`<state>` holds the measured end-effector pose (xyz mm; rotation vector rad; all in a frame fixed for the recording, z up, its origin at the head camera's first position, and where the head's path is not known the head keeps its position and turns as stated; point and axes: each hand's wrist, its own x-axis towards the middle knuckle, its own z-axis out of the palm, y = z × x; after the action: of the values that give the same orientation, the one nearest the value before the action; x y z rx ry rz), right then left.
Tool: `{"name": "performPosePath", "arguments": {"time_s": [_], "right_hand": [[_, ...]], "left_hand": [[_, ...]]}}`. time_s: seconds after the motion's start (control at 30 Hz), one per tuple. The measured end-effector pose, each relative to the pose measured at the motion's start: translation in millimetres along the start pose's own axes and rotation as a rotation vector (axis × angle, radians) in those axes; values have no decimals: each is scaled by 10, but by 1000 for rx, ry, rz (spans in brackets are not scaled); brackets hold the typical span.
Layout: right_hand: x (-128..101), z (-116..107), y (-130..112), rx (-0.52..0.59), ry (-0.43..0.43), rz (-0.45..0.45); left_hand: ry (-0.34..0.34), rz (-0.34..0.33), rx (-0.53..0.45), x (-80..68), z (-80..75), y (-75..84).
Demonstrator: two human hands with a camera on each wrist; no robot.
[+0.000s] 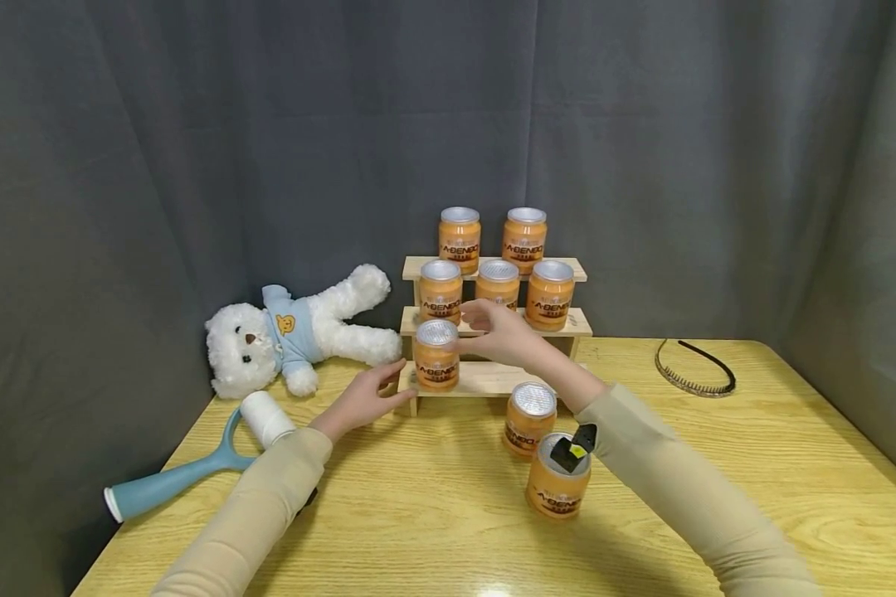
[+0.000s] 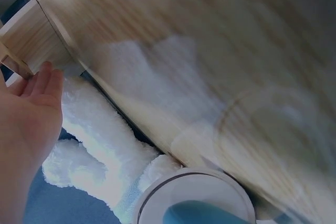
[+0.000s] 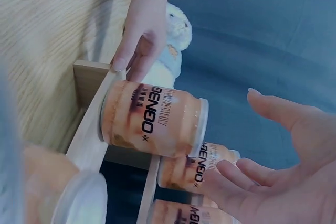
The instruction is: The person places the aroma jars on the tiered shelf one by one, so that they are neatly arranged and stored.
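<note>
An orange can (image 1: 436,365) with a silver lid stands upright at the left end of the lowest tier of a wooden step rack (image 1: 493,379). My right hand (image 1: 504,332) is just right of this can, thumb and fingers spread. In the right wrist view, a gap shows between that hand (image 3: 273,166) and the can (image 3: 152,119). At the rack's left end is my left hand (image 1: 366,398), its fingertips at the lowest board's end and its fingers fairly straight. The left wrist view shows the left hand's fingers (image 2: 47,85) beside the wood.
Two cans (image 1: 524,240) stand on the top tier and three (image 1: 549,294) on the middle one. Below my right forearm, two more cans (image 1: 528,419) stand on the table. A white teddy bear (image 1: 291,332), a blue-handled lint roller (image 1: 187,477) and a headband (image 1: 694,381) lie around.
</note>
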<state>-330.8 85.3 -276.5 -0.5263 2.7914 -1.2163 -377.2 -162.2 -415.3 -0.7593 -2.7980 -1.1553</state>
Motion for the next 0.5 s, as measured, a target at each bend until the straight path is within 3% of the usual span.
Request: {"name": "performPosePath", "arguments": {"time_s": [0.23, 0.5], "right_hand": [[-265, -106, 94, -29, 7, -49], [-547, -174, 352, 14, 36, -119]], "left_hand": [[3, -5, -4, 7, 1, -12], [-3, -6, -2, -2, -4, -1]]}}
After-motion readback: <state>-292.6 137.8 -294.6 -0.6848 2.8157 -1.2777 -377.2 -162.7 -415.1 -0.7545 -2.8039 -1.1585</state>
